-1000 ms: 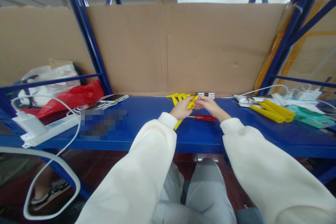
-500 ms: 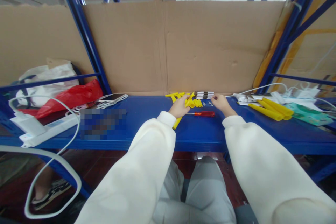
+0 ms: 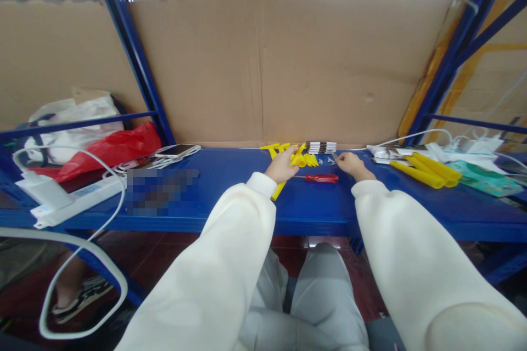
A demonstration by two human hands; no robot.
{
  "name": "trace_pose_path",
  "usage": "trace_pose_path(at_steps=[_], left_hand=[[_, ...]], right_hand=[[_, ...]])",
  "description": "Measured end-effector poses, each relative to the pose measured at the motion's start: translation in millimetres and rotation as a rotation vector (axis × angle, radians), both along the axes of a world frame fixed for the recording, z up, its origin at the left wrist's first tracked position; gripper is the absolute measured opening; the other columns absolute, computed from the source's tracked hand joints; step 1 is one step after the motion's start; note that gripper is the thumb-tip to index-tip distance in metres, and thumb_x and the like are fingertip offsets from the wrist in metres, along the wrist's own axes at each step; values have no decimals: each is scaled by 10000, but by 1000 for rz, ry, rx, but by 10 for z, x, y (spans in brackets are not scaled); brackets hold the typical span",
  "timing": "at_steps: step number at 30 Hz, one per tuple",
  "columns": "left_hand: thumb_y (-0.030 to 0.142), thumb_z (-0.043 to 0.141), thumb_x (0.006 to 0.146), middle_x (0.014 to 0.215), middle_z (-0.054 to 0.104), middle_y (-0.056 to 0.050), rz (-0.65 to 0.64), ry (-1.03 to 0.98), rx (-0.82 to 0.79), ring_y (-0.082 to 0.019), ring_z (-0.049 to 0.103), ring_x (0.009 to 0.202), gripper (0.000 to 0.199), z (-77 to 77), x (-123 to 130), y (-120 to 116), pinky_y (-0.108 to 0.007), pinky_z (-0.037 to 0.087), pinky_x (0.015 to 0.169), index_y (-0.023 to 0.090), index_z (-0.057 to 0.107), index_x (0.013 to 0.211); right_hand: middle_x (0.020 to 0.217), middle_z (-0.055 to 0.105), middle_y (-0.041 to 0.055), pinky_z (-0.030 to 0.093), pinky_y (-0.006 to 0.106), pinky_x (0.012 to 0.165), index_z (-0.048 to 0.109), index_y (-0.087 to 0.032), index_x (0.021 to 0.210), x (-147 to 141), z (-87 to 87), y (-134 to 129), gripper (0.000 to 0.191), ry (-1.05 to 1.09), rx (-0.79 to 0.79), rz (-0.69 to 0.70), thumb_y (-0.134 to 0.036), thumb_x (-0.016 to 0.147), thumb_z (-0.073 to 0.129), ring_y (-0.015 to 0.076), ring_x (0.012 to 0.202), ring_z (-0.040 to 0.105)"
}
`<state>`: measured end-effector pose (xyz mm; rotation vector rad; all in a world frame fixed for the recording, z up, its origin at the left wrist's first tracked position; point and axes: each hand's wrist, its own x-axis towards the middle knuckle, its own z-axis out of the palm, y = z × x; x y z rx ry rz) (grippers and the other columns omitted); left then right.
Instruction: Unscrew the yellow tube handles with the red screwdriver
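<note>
"What does the person's left hand (image 3: 282,166) have?"
"It's curled around a yellow tool (image 3: 279,191), whose narrow end sticks out below the grip, towards the person."
"And the right hand (image 3: 351,164)?"
"Fingers bunched, just beside some small pale pieces (image 3: 330,161); one cannot tell whether they pinch any."
"Between the two grips?"
"Small yellow parts (image 3: 312,160) by the left one, with a red screwdriver (image 3: 321,178) nearer the person."
</note>
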<state>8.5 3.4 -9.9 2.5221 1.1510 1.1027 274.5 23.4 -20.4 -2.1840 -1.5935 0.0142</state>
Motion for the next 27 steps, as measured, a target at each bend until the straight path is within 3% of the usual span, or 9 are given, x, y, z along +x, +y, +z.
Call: trace_pose_path(at_steps=[10, 17, 27], left_hand=[[65, 626, 774, 1339, 690, -128, 0, 0, -9, -276, 632, 1271, 517, 25, 0, -17, -448, 447, 1148, 134, 624, 1287], [96, 648, 769, 1318, 702, -106, 1, -16, -4, -279, 648, 1251, 529, -19, -7, 17, -455, 459, 1141, 171, 626, 1292], [100, 656, 759, 1346, 686, -126, -22, -33, -18, -284, 638, 1268, 550, -16, -5, 18, -462, 441, 1155, 156, 621, 1306]], right_hand=[[1028, 767, 187, 510, 418, 917, 784, -161, 1010, 21, 25, -21, 356, 59, 40, -23, -426, 909, 571, 327, 1079, 696], [901, 783, 130, 482, 438, 996, 778, -186, 830, -27, 119, -80, 360, 203, 9, -36, -269, 914, 437, 307, 1063, 703], [811, 767, 117, 475, 368, 951, 758, -138, 909, 77, -55, 102, 374, 254, 30, 58, -335, 950, 443, 235, 941, 702]])
